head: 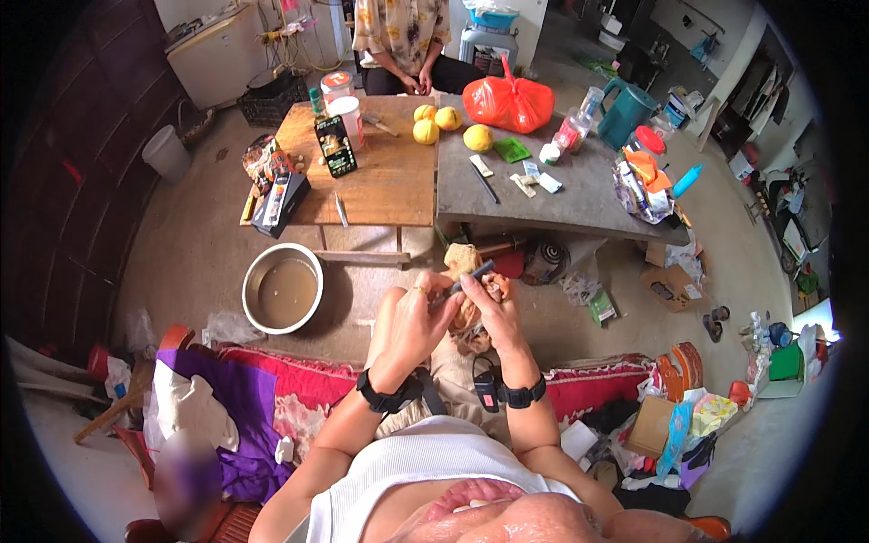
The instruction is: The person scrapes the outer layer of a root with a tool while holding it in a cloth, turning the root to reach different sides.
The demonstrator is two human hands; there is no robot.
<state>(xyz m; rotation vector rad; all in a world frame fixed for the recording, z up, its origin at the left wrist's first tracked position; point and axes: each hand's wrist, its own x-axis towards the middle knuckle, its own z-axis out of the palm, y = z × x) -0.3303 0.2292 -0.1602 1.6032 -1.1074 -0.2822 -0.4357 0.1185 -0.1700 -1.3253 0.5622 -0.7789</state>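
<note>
Both of my hands are close together above my lap. My left hand [429, 309] has its fingers and thumb closed around the lower end of a dark grey stick-like tool [483, 268]. The thumb of my right hand [499, 315] presses along that tool, while its fingers wrap a crumpled orange-brown piece [468, 317] whose material I cannot tell. Just beyond my fingers is a yellowish rounded thing [462, 257] with a rough texture, partly hidden by them. Parts of the tool and the crumpled piece are covered by my hands.
Ahead stand a wooden table [394, 193] and a grey table [577, 203], with a phone [335, 146], yellow fruits [478, 138] and a red plastic bag [509, 105]. A metal basin [319, 305] of cloudy water sits on the floor, left. Another person [400, 41] sits opposite.
</note>
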